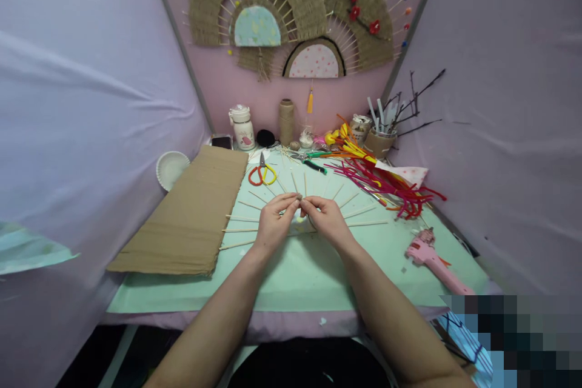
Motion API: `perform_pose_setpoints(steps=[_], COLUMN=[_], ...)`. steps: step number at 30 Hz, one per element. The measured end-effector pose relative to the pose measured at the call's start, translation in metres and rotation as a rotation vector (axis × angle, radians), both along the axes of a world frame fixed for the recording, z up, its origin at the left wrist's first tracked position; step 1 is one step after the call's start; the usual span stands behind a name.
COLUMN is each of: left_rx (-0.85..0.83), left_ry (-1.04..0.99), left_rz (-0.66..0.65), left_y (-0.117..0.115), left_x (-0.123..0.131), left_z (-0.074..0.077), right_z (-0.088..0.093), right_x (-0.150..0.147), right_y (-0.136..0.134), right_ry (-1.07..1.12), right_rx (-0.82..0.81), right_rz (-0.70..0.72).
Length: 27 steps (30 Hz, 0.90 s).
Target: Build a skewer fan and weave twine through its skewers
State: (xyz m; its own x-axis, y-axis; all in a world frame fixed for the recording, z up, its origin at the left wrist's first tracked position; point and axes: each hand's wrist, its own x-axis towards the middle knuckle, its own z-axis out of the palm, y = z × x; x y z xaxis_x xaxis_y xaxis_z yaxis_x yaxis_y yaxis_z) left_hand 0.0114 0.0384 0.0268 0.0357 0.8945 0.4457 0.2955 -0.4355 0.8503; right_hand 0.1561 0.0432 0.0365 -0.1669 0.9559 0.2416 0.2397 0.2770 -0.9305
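Over the middle of the table my left hand [276, 218] and my right hand [326, 215] meet, fingertips pinched together. Whatever small thing sits between the fingers is too little to make out. Beneath them thin wooden sticks [361, 212] fan outward to the left, the far side and the right. A pale centre piece [299, 227], mostly hidden by my hands, lies where the sticks come together. Scissors [262, 173] with one red and one yellow handle rest just beyond my left hand.
Corrugated cardboard [186, 218] covers the left side. Fuzzy craft stems [391, 191] and a pink glue gun [434, 257] lie on the right. At the back stand a white bottle [243, 127], a twine spool [286, 123] and a pot of twigs [379, 142]. Woven fans [259, 9] hang above.
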Motion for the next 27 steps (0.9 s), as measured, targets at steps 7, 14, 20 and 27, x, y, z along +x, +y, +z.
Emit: perform_pose_setpoints(steps=[7,14,20,27], left_rx=[-0.126,-0.119,-0.278,-0.311], left_ry=[-0.077,-0.162,-0.187,-0.106], left_rz=[-0.160,-0.196,-0.157,-0.178], left_y=[-0.002,-0.004,-0.001,-0.003], left_x=[-0.001,0.001,0.002,0.001], left_z=[0.009,0.010,0.004,0.010], right_z=[0.004,-0.009,-0.016,-0.005], right_x=[0.008,0.010,0.011,0.017], right_y=[-0.001,0.008,0.014,0.010], right_ry=[0.163,0.163,0.384,0.454], right_rx=[-0.263,-0.289,-0.286,-0.359], right_rz=[0.143,0.181,0.041,0.252])
